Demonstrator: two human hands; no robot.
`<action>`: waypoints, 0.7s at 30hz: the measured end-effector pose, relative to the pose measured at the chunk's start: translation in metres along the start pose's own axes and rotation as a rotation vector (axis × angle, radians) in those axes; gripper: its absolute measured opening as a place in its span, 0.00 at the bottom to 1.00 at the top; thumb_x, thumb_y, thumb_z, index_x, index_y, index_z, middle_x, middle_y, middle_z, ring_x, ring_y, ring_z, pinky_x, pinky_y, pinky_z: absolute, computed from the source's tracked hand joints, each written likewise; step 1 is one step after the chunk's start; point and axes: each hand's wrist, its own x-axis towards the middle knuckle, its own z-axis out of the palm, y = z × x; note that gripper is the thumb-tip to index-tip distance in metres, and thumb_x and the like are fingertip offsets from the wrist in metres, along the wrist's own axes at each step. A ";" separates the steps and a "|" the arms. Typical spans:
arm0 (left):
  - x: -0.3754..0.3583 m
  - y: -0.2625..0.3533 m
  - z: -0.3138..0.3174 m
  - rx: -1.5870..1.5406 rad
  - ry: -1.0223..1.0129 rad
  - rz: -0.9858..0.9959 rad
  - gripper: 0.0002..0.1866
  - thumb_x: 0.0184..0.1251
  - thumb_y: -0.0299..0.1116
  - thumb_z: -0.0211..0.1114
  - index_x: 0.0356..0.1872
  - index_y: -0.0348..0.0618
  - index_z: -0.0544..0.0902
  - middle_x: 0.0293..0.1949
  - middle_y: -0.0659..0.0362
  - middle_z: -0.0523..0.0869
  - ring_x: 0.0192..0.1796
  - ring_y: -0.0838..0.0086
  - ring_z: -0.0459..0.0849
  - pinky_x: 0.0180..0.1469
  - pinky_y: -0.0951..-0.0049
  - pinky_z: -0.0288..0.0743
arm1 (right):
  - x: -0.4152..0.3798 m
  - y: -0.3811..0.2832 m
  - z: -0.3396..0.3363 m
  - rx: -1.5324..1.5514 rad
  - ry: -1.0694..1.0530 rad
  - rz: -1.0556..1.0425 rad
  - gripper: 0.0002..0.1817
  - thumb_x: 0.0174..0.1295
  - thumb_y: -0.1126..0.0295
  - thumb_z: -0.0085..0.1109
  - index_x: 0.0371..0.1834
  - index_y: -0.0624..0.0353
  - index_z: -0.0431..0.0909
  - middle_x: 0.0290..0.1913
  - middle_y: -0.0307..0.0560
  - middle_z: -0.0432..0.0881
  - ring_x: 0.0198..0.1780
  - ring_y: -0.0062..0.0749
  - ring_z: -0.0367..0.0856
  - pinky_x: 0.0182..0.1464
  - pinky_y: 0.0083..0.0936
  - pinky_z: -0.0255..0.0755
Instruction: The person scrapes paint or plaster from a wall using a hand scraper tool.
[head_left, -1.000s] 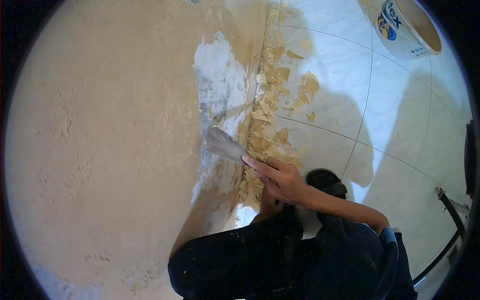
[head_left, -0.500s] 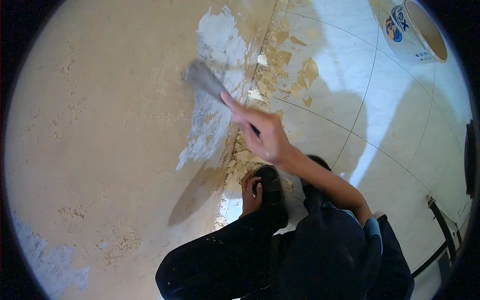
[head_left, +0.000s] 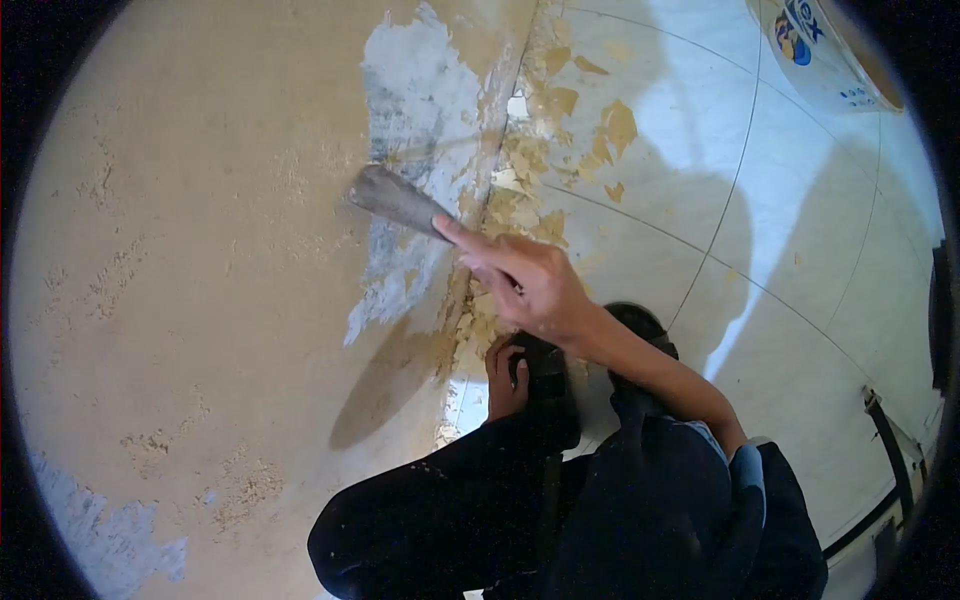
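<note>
My right hand point(head_left: 535, 285) is closed around a scraper point(head_left: 400, 200), its index finger stretched along the tool. The wide end of the scraper lies over the left edge of a whitish bare patch point(head_left: 420, 95) on the tan painted wall point(head_left: 220, 300); whether it touches is hard to tell. Lower down, my left hand point(head_left: 507, 385) rests against a black shoe point(head_left: 545, 375), fingers apart and slightly bent, with no tool in them. Peeled paint flakes point(head_left: 535, 155) lie along the foot of the wall, beside and below my right hand.
A white paint bucket point(head_left: 825, 55) stands on the tiled floor point(head_left: 690, 200) at the upper right. Another bare patch point(head_left: 105, 535) shows at the wall's lower left. A black strap-like object point(head_left: 885, 440) is at the far right. My bent knee point(head_left: 350, 545) is close to the wall.
The scraper's blade has moved down and slightly left along the patch, still in my right hand. The view has shifted a little, and my left hand stays by the shoe.
</note>
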 end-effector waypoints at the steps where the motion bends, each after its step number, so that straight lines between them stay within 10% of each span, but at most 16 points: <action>1: 0.003 -0.002 0.002 -0.036 0.010 -0.026 0.14 0.68 0.25 0.58 0.54 0.38 0.75 0.62 0.42 0.70 0.67 0.48 0.67 0.71 0.54 0.60 | -0.001 0.000 0.004 0.008 -0.002 -0.008 0.32 0.61 0.84 0.58 0.71 0.52 0.71 0.29 0.55 0.82 0.25 0.27 0.79 0.28 0.24 0.73; 21: 0.019 0.016 -0.027 -0.011 0.097 -0.041 0.17 0.65 0.24 0.61 0.55 0.37 0.75 0.61 0.42 0.71 0.66 0.48 0.69 0.69 0.54 0.62 | -0.057 -0.014 0.035 0.030 -0.124 0.068 0.36 0.62 0.76 0.59 0.75 0.37 0.65 0.30 0.49 0.81 0.28 0.42 0.83 0.29 0.35 0.79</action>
